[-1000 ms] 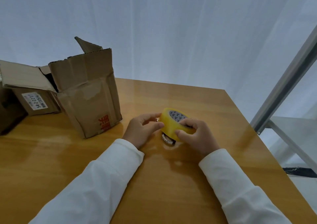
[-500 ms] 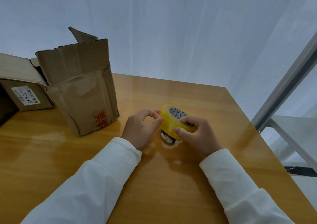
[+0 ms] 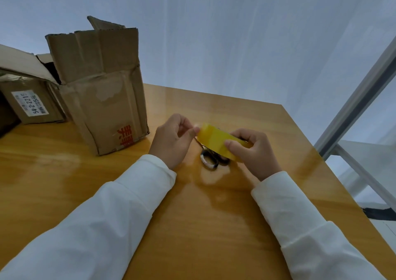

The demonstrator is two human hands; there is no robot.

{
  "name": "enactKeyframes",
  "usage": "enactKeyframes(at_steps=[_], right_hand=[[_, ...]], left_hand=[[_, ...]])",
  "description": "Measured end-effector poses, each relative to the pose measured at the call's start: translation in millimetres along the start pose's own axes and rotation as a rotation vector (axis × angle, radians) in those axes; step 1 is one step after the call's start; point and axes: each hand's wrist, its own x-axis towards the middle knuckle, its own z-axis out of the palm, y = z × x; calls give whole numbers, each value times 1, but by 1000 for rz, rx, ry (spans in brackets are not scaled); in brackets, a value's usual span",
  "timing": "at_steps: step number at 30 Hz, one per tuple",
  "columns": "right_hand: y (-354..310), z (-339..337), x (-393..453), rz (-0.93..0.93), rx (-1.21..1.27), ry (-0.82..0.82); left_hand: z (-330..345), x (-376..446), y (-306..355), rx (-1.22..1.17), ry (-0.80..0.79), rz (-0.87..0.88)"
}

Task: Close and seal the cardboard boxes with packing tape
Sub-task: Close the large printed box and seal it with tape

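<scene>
Head view: right hand (image 3: 255, 151) is gripping the yellow tape roll (image 3: 216, 141), thumb on its outer face, fingers curled over the far side, holding it tilted just above the wooden table (image 3: 85, 183). Left hand (image 3: 171, 139) is pinching at the roll's left edge with thumb and forefinger; can't tell whether a tape end is actually lifting, it's blurred there. Both arms are wearing white sleeves (image 3: 128, 204). Scissors (image 3: 211, 162) are lying on the table right under the roll, dark handle loops showing, blades hidden behind the tape. Tall cardboard box (image 3: 100, 99) is standing upright to the left of the hands, near but apart from them, top flaps standing open and creased, red print low on its front face. Second cardboard box (image 3: 32, 99) is sitting behind and left of it, touching or just beside, can't tell which; flap raised, white label (image 3: 30, 105) with printed digits on its side. White curtain (image 3: 235, 33) is hanging behind the table. Metal frame (image 3: 353, 108) is running diagonally at the right edge, off the table.
</scene>
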Motion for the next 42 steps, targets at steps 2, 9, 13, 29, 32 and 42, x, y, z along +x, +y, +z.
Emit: enactKeyframes(at_steps=[2, 9, 13, 29, 32, 42], right_hand=[[-4, -7, 2, 6, 41, 59], [1, -31, 8, 275, 361, 202], [6, -32, 9, 347, 437, 164], [22, -34, 4, 251, 364, 16], [26, -33, 4, 305, 473, 5], [-14, -37, 28, 288, 419, 46]], left_hand=[[-2, 1, 4, -193, -45, -82], [2, -5, 22, -702, -328, -390], [-1, -1, 21, -729, -331, -436], [-20, 12, 3, -562, -328, -706], [-20, 13, 5, -746, -282, -729], [-33, 19, 4, -682, -274, -656]])
